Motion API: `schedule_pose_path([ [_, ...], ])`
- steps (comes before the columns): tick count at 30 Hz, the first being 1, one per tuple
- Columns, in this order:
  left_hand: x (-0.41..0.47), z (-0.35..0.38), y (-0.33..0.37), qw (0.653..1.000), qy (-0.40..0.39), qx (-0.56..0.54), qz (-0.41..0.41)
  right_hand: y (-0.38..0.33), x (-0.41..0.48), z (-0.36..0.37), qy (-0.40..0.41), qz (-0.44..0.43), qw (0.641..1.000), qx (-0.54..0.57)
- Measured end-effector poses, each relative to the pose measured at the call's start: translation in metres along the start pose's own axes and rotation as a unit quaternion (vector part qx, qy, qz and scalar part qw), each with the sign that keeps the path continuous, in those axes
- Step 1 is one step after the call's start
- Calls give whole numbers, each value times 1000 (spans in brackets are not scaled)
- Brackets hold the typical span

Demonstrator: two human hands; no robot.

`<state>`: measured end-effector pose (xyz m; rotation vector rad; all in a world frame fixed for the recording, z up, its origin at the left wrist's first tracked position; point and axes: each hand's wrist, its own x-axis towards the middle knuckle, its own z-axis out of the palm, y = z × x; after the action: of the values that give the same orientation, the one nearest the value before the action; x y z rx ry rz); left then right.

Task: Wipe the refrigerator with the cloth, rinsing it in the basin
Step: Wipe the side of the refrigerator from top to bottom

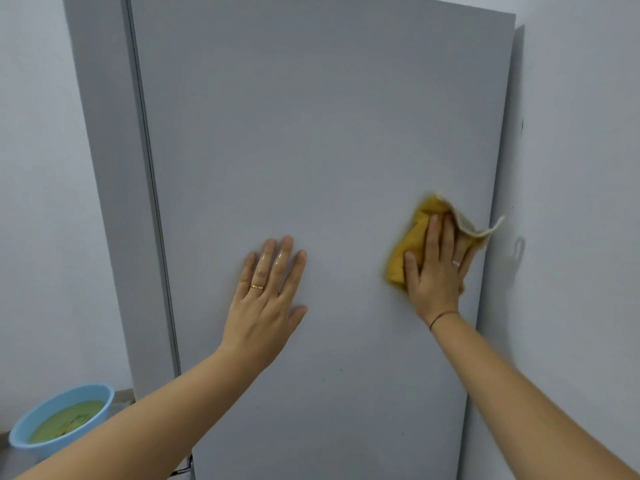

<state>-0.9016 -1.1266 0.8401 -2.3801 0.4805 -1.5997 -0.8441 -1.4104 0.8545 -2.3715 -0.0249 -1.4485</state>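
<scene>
The grey refrigerator [311,133] fills the middle of the view, its broad flat side facing me. My right hand [436,268] presses a yellow cloth [408,244] with a pale edge flat against that side, close to its right edge. My left hand [266,299] rests flat on the same panel to the left, fingers spread and wet, holding nothing. A light blue basin [20,434] with greenish water sits at the bottom left, partly hidden behind my left forearm.
White walls stand on both sides of the refrigerator; the right wall is very near the cloth. A dark vertical seam [149,168] runs down the refrigerator's left part. The basin rests on a grey surface [10,462].
</scene>
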Motion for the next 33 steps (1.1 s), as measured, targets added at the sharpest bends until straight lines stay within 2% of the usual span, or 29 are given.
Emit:
schedule_pose_path([
  [8,-2,-2,-3,1000,-3,1,4,-5,110,-47,57,3,998,9],
  [12,-3,-2,-2,1000,-7,0,4,-4,135,-59,63,6,998,19],
  [26,-24,1,9,1000,-16,-17,-1,22,2,4,42,35,998,39],
  [33,-43,3,11,999,-36,-21,4,33,-55,25,-1,105,992,71],
])
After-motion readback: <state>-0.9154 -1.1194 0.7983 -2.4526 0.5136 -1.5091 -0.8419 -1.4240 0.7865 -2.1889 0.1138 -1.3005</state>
